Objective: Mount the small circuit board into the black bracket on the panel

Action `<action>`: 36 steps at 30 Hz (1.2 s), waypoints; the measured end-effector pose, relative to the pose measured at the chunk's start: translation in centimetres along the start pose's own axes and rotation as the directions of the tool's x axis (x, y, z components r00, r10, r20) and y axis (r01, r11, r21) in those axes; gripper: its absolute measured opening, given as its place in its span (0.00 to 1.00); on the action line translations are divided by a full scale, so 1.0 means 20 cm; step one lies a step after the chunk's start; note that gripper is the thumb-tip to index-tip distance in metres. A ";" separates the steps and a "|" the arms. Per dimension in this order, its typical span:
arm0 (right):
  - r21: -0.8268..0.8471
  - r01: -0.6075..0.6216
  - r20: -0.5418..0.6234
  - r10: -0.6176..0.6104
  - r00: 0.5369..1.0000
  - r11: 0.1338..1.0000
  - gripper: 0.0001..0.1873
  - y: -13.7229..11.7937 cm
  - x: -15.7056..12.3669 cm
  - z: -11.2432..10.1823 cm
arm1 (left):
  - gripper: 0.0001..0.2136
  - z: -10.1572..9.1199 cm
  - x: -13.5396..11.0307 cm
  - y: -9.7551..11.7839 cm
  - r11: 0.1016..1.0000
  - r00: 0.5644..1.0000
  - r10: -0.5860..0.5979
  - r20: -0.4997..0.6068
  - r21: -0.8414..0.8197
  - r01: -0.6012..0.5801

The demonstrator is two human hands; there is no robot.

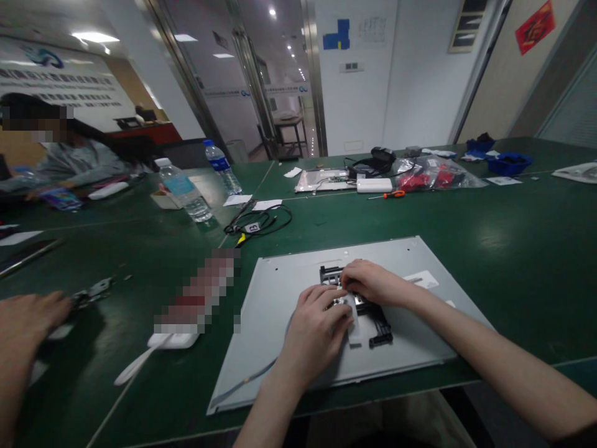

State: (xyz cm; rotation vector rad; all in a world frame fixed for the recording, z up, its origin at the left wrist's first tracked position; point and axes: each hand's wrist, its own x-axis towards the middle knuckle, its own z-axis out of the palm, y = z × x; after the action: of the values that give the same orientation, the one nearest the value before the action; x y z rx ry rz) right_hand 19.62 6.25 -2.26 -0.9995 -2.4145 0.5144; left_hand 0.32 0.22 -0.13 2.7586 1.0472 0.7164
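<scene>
A flat pale grey panel (265, 298) lies on the table in front of me, with a black plastic bracket (383, 330) on its middle. My left hand (321, 326) rests over a pale grey strip (355, 336) inside the bracket, fingers curled round its upper part. Bent over the bracket's upper part is my right hand (370, 283), fingertips pressed together close to the left ones. What those fingertips pinch is hidden. A grey cable (254, 376) runs across the panel's lower left and passes behind my left wrist.
At the left, another person's hand (32, 317) is near small metal parts (96, 289). Two water bottles (186, 190), a coiled black cable (268, 221) and a blurred-out object with a white end (175, 340) lie left. Farther back are an orange screwdriver (394, 195) and blue trays (508, 163).
</scene>
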 end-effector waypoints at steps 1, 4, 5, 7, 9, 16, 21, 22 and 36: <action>-0.006 0.004 0.003 -0.004 1.000 1.000 0.06 0.00 0.00 0.00 | 0.06 0.00 0.00 0.00 1.000 1.000 -0.009 0.002 0.004 0.009; -0.020 0.010 0.002 -0.010 1.000 1.000 0.06 0.00 0.00 0.00 | 0.09 0.01 0.00 0.00 0.999 0.999 -0.030 0.022 0.019 0.030; -0.023 0.011 -0.003 -0.011 1.000 1.000 0.06 0.00 0.00 0.00 | 0.09 0.01 -0.01 0.00 0.999 0.999 -0.037 0.027 0.025 0.037; -0.026 0.014 -0.007 -0.014 1.000 1.000 0.07 0.00 0.00 0.00 | 0.10 0.02 -0.01 -0.01 0.999 0.999 -0.042 0.032 0.029 0.041; -0.034 0.017 -0.004 -0.017 1.000 0.999 0.07 0.00 -0.01 0.00 | 0.10 0.02 -0.01 -0.01 0.999 0.999 -0.039 0.032 0.030 0.038; -0.041 0.038 -0.013 -0.039 0.999 0.998 0.07 0.00 -0.02 -0.02 | 0.09 0.03 -0.02 -0.02 0.997 0.997 -0.059 0.052 0.047 0.057; -0.031 0.039 -0.017 -0.040 0.999 0.999 0.06 -0.02 -0.02 -0.05 | 0.08 0.03 -0.02 -0.02 0.997 0.998 -0.052 0.037 0.059 0.049; -0.029 0.044 -0.017 -0.045 0.999 0.999 0.06 -0.02 -0.02 -0.05 | 0.08 0.03 -0.02 -0.02 0.997 0.998 -0.052 0.032 0.061 0.049; -0.030 0.044 -0.032 -0.045 0.998 0.999 0.04 -0.05 -0.03 -0.05 | 0.08 0.01 -0.02 -0.01 0.996 0.997 -0.068 0.045 0.052 0.066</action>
State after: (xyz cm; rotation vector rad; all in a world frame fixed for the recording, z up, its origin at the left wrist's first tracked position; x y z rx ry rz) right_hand 19.96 5.39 -1.20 -0.9565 -2.4153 0.4452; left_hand 0.10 0.09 -0.49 2.7529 1.1585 0.6219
